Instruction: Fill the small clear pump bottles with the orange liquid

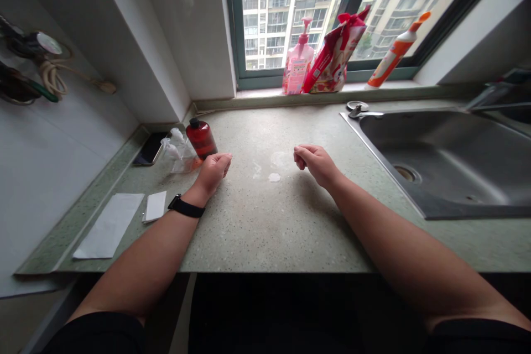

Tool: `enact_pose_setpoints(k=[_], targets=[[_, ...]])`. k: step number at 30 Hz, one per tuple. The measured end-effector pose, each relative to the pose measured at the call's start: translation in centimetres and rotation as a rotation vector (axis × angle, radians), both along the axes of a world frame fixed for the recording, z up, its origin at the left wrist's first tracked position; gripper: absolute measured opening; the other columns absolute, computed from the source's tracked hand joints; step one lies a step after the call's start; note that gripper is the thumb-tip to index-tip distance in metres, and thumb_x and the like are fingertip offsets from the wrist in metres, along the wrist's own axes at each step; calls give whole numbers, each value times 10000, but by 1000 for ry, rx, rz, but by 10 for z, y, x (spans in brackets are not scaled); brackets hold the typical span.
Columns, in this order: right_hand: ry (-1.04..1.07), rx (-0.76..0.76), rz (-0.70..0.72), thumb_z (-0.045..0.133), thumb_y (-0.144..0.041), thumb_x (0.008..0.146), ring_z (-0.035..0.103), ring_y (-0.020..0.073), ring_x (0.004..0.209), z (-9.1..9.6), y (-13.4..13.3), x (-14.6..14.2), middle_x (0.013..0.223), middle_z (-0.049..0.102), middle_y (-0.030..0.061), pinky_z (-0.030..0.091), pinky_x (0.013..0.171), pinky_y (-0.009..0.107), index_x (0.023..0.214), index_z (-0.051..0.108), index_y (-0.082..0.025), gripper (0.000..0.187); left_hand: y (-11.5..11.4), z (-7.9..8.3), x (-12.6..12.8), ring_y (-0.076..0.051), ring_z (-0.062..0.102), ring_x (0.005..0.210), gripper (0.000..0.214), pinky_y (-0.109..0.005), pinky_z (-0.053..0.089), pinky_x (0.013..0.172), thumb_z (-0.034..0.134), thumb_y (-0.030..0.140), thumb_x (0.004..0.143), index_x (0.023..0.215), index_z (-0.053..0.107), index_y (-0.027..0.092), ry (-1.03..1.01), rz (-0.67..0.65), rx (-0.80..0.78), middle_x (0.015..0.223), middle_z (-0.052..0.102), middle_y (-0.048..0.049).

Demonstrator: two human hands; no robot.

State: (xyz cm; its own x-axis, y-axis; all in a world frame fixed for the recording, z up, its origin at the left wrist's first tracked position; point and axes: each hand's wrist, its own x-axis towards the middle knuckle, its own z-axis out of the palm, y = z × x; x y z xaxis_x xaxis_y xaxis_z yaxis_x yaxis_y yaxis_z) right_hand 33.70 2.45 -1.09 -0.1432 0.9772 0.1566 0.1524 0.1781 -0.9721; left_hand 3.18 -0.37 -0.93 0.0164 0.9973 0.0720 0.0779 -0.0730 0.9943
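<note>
Both my hands rest on a speckled green countertop (265, 221). My left hand (212, 171), with a black band on its wrist, lies as a loose fist with nothing seen in it. It is just right of a dark red bottle (201, 138) and a clear spray bottle (178, 150) lying on its side. My right hand (315, 163) is also curled shut, fingers tucked under, with nothing visible inside. Between the hands the counter shows pale white smears (274, 168).
A steel sink (448, 166) fills the right side. On the windowsill stand a pink pump bottle (297, 63), a red bag (335, 55) and an orange-capped bottle (395, 52). A phone (150, 148) and two white sheets (111, 224) lie at the left.
</note>
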Motion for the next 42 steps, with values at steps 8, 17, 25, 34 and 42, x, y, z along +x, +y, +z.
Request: enact_pose_setpoints(k=[8,17,25,34,42], targets=[[-24,-8,6,698,-494,896,445,133,520,1,0,0,512,516,-8,372,536,300,580,587,-241,420,-1,-1,1,-91,300,481,491,-259,228,471,702,476,870,550,420,233,17,-32,5,513,370,45],[-17,-16,9,718,-541,883,447,130,517,-2,1,-1,519,519,-17,370,535,298,606,598,-241,426,-1,-2,1,-94,307,485,521,-256,220,466,739,550,886,592,448,232,1,-42,-12,532,380,50],[-11,-22,3,717,-562,870,451,125,506,-1,0,-2,519,520,-22,366,546,303,601,600,-241,435,-1,0,1,-93,315,479,521,-264,231,475,739,567,891,597,476,227,-32,-68,-11,532,384,50],[-12,-29,13,715,-555,876,454,127,514,0,-1,-3,520,524,-19,367,556,304,606,601,-239,431,-5,4,1,-93,313,489,520,-262,232,489,736,549,894,596,457,227,-37,-106,1,530,370,53],[-33,-34,24,728,-647,885,464,138,526,1,-4,-6,529,531,-11,383,567,318,602,603,-242,510,-3,4,-2,-93,304,484,523,-258,239,483,692,563,930,605,456,228,-5,-134,52,536,374,58]])
